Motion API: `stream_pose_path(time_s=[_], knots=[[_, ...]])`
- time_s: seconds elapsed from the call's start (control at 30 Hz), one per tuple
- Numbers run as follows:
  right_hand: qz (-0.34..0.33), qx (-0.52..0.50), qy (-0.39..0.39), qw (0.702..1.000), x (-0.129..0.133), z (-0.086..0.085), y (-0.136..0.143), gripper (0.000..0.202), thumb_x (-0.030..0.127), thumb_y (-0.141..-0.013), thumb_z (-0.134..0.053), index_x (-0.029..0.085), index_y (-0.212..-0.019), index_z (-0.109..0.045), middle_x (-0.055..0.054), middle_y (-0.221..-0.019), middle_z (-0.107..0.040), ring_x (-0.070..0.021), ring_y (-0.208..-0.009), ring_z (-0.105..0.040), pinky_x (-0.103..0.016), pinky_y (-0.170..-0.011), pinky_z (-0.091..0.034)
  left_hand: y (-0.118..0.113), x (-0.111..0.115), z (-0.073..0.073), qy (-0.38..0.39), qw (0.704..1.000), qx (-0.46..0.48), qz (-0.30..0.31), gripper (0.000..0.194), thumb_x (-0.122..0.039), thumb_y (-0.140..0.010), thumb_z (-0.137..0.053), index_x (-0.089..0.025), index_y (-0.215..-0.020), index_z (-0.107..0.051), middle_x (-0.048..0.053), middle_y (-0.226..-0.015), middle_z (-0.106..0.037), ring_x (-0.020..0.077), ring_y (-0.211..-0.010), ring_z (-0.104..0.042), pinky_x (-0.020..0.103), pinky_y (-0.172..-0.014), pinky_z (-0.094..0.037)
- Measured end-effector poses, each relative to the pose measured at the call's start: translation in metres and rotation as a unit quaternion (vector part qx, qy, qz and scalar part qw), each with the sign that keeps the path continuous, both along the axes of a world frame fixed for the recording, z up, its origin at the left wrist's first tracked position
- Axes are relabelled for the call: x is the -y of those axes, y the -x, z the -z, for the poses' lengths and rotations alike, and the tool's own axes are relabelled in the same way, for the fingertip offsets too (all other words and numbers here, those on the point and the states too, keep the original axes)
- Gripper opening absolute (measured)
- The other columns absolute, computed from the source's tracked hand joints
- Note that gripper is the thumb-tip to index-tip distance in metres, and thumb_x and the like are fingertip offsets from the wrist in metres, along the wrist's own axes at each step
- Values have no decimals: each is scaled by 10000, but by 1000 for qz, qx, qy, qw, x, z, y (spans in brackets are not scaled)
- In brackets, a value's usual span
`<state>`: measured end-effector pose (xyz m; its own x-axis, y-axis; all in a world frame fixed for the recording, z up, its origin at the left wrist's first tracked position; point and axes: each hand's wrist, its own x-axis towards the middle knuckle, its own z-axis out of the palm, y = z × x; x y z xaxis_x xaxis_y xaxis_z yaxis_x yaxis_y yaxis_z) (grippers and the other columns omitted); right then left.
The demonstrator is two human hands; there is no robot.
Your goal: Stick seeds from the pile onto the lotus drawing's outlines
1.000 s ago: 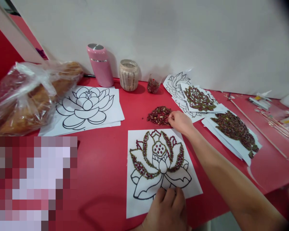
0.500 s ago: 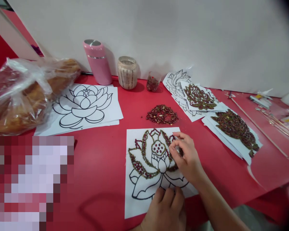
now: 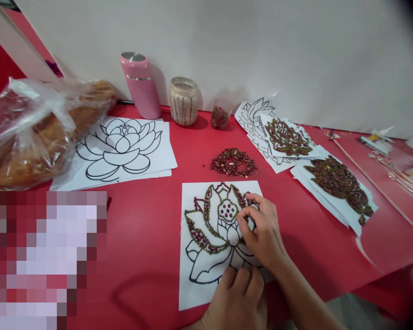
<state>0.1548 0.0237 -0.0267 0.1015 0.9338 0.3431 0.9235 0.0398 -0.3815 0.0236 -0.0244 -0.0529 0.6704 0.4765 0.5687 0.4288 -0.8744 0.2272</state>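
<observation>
Right hand [image 3: 263,233], grip pinched, over lotus sheet [image 3: 206,270] — contents unclear; left hand [image 3: 239,298], grip hidden. Brushing fingers could dislodge seeds [image 3: 198,237].

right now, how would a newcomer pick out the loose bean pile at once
On the red table, find the partly filled lotus sheet lying at the near edge, then look just beyond its far edge. The loose bean pile is the dark red heap there. Unlike the beans inside the clear cup farther back, it lies straight on the tabletop.
</observation>
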Motion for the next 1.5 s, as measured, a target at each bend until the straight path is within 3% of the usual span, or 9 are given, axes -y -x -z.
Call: stream_pose_path(time_s=[0.2, 0.37, 0.6, 0.87, 1.13, 1.5], knots=[[25, 2, -14, 1000, 0, 2, 2, 37, 198, -730, -534, 215, -758, -551, -76, -1110, -501, -258, -1039, -453, -426, -834, -359, -1, 2, 2, 2, 1000, 12, -17, 173, -346, -758, -556, -189, -706, -608, 19, -855, -590, 161, -676, -428, 305, -589, -294], [40, -14, -17, 999, 0, 1, 0, 76, 218, -774, -500, 210, -849, -507, -87, -1085, -522, -250, -1029, -465, -421, -822, -360, -3, 3, 4, 1, 1000, 11, -23, 161, -284, -782, -518, -190, -676, -596, 20, -854, -580, 160, -670, -416, 310, -599, -279], [62, -71, -38, 995, -3, -3, -13, 98, 230, -802, -456, 208, -886, -502, -98, -1086, -517, -238, -1048, -469, -430, -863, -369, -1, 1, 3, -8, 1000, -4, -9, 163, -315, -774, -534, -196, -688, -605, 24, -887, -577, 164, -684, -422, 311, -625, -283], [-30, -46, 42, 998, -11, -12, -12, 225, 188, -716, -536, 230, -936, -515, -97, -1260, -383, -274, -1183, -351, -453, -902, -372, -1, 2, 2, -21, 1000, 4, -21, 135, -248, -781, -513, -177, -724, -613, 28, -870, -577, 161, -670, -431, 305, -612, -299], [-27, 8, 62, 998, -15, -6, -7, 314, 158, -687, -529, 236, -991, -512, -77, -1349, -301, -307, -1268, -240, -520, -957, -284, -3, 0, 3, -6, 998, 42, -43, 232, -133, -816, -396, -139, -744, -617, 16, -813, -573, 143, -638, -428, 289, -591, -319], [-31, 13, 44, 998, -11, -4, -10, 261, 194, -762, -471, 212, -1018, -518, -109, -1326, -342, -310, -1246, -284, -515, -939, -306, -5, 0, 3, -1, 998, 49, -38, 188, -210, -804, -467, -163, -665, -586, 13, -804, -574, 141, -631, -416, 288, -581, -309]])
